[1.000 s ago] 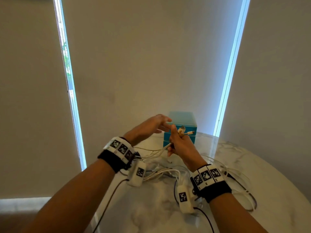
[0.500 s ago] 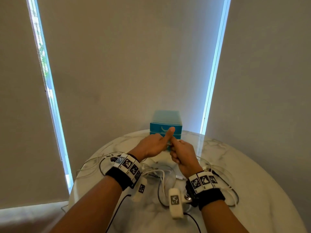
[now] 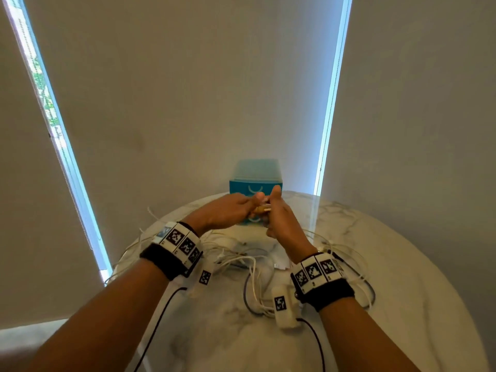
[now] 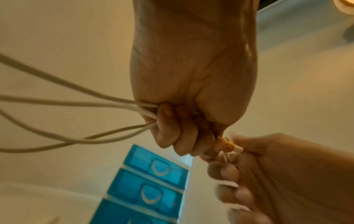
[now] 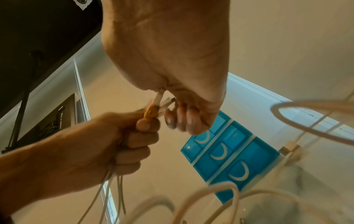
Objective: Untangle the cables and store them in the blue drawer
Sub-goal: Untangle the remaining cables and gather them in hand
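Note:
My left hand [image 3: 233, 210] is fisted round a bundle of white cables [image 4: 80, 109], whose plug ends carry an orange-yellow tie [image 5: 150, 112]. Several strands trail out of the fist toward the table. My right hand [image 3: 276, 213] pinches the white plug ends [image 5: 161, 100] sticking out of that bundle, just in front of the blue drawer unit [image 3: 255, 183]. The unit has three stacked drawers with curved white handles [image 5: 218, 154], all closed. More white cables [image 3: 241, 264] lie tangled on the table beneath my wrists.
A round white marble table [image 3: 402, 291] holds everything, with the drawer unit at its far edge against a grey wall. A dark cable [image 3: 247, 296] loops among the white ones. Loose cable loops [image 3: 357, 277] lie on the right side.
Both hands have come lower and closer to the drawer unit. My left hand now grips the cable bundle, and my right hand has shifted to pinching the plug ends.

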Available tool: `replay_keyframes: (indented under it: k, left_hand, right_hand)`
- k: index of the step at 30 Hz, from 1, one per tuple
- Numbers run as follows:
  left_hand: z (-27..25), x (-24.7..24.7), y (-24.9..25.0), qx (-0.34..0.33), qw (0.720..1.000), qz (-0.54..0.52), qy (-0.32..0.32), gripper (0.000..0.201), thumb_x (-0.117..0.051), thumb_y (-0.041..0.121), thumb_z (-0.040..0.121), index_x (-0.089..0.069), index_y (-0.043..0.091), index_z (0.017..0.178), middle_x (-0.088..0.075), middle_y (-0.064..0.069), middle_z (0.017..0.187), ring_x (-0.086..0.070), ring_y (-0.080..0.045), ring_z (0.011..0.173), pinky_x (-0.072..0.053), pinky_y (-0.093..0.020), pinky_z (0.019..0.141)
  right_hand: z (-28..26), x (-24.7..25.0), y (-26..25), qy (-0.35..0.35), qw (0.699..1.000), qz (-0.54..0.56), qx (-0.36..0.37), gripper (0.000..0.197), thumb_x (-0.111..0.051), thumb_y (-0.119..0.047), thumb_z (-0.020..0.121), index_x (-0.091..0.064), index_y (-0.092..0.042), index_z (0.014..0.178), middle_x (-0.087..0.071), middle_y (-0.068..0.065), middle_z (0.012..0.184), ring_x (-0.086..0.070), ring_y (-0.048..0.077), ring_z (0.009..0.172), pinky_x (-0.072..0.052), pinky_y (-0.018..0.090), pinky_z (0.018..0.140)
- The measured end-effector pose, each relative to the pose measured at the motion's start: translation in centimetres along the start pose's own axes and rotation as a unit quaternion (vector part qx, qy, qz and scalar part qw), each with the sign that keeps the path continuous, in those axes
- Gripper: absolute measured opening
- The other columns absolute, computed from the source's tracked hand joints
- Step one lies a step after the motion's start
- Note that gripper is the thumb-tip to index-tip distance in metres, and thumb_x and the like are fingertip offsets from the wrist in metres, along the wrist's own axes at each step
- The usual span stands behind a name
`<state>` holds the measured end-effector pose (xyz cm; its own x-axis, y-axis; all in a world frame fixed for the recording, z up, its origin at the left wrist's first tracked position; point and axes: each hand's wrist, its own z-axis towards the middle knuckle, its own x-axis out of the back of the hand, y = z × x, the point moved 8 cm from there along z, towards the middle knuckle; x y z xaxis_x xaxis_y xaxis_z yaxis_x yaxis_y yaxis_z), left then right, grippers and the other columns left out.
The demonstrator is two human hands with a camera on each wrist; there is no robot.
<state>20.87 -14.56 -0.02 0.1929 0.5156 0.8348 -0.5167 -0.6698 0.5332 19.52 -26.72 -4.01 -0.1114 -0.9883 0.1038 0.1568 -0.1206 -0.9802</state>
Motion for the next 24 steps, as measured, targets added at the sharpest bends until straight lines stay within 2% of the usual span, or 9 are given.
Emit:
replay_keyframes:
  k: [2, 4, 7, 9, 10, 15, 18, 21, 24]
  left_hand:
    - [-0.7, 3.2, -0.9, 0.02, 0.998, 0.028, 0.054, 0.066, -0.019, 0.057, 0.113, -0.068, 0.022, 0.087, -0.064, 0.001, 0.084, -0.055, -0.014, 0.076, -0.043, -0.031, 0.074]
    - [-1.8, 6.6, -1.3, 0.041, 0.992, 0.058, 0.106, 0.073, -0.017, 0.058, 0.113, -0.075, 0.014, 0.104, -0.062, 0.0, 0.086, -0.052, -0.013, 0.076, -0.041, -0.034, 0.08]
    - [-3.4, 10.4, -2.9, 0.081, 0.982, 0.072, 0.156, 0.072, -0.022, 0.075, 0.105, -0.074, 0.025, 0.108, -0.066, 0.003, 0.093, -0.06, -0.015, 0.085, -0.047, -0.039, 0.086]
    - [-4.1, 11.5, -4.4, 0.091, 0.98, 0.086, 0.156, 0.077, -0.035, 0.085, 0.097, -0.071, 0.017, 0.105, -0.072, -0.004, 0.097, -0.067, -0.022, 0.088, -0.051, -0.038, 0.081]
    - [-4.4, 11.6, -5.1, 0.091, 0.98, 0.086, 0.156, 0.076, -0.043, 0.085, 0.095, -0.071, 0.015, 0.105, -0.074, -0.005, 0.096, -0.068, -0.022, 0.087, -0.052, -0.037, 0.077]
    - [-5.7, 10.7, -6.9, 0.077, 0.981, 0.034, 0.176, 0.063, -0.061, 0.074, 0.094, -0.071, 0.012, 0.093, -0.071, -0.005, 0.081, -0.059, -0.016, 0.071, -0.044, -0.033, 0.066]
    - [-6.0, 10.2, -7.4, 0.084, 0.976, 0.011, 0.199, 0.062, -0.061, 0.074, 0.095, -0.065, 0.014, 0.08, -0.064, -0.002, 0.072, -0.054, -0.014, 0.066, -0.041, -0.032, 0.063]
    - [-5.8, 9.7, -6.9, 0.08, 0.971, -0.011, 0.224, 0.06, -0.057, 0.071, 0.099, -0.056, 0.018, 0.072, -0.055, -0.001, 0.067, -0.047, -0.013, 0.061, -0.037, -0.032, 0.061]
    - [-5.2, 8.8, -6.5, 0.079, 0.969, -0.041, 0.231, 0.062, -0.056, 0.073, 0.098, -0.051, 0.019, 0.069, -0.047, -0.001, 0.063, -0.042, -0.014, 0.057, -0.033, -0.033, 0.059]
  right_hand:
    - [0.0, -0.8, -0.3, -0.054, 0.998, 0.006, -0.02, 0.064, -0.016, -0.069, 0.109, -0.057, -0.02, 0.115, -0.064, 0.002, 0.086, -0.052, 0.011, 0.066, -0.041, 0.025, 0.055]
    - [-0.5, -2.0, -1.0, -0.121, 0.985, -0.124, 0.008, 0.058, -0.031, -0.071, 0.107, -0.058, -0.02, 0.115, -0.07, 0.005, 0.102, -0.061, 0.015, 0.08, -0.049, 0.029, 0.067]
    - [-2.7, -5.7, 0.2, -0.285, 0.862, -0.416, 0.056, 0.066, -0.061, -0.081, 0.089, -0.064, -0.026, 0.125, -0.069, -0.004, 0.122, -0.064, 0.014, 0.109, -0.052, 0.032, 0.089]
    - [-3.7, -7.4, 2.0, -0.334, 0.772, -0.537, 0.063, 0.066, -0.079, -0.072, 0.082, -0.06, -0.032, 0.131, -0.067, -0.006, 0.127, -0.063, 0.019, 0.118, -0.052, 0.039, 0.098]
    - [-3.5, -7.7, 2.8, -0.325, 0.753, -0.567, 0.076, 0.056, -0.083, -0.06, 0.084, -0.061, -0.034, 0.128, -0.068, -0.004, 0.127, -0.063, 0.021, 0.118, -0.053, 0.042, 0.099]
    - [-0.6, -2.7, 2.4, -0.195, 0.761, -0.612, 0.09, 0.009, -0.075, -0.032, 0.095, -0.068, -0.033, 0.101, -0.07, -0.004, 0.105, -0.066, 0.021, 0.099, -0.058, 0.037, 0.088]
    - [0.9, 1.8, 2.1, -0.127, 0.757, -0.638, 0.058, 0.011, -0.075, -0.03, 0.094, -0.069, -0.032, 0.103, -0.063, -0.004, 0.104, -0.063, 0.02, 0.099, -0.055, 0.031, 0.087]
    - [1.3, 3.6, 2.2, -0.189, 0.751, -0.633, -0.019, 0.037, -0.086, -0.047, 0.084, -0.072, -0.032, 0.115, -0.065, -0.007, 0.111, -0.062, 0.017, 0.106, -0.054, 0.034, 0.095]
    - [2.4, 2.5, -0.1, -0.204, 0.834, -0.513, -0.018, 0.029, -0.079, -0.041, 0.095, -0.08, -0.021, 0.116, -0.071, -0.008, 0.106, -0.066, 0.013, 0.103, -0.054, 0.035, 0.1]
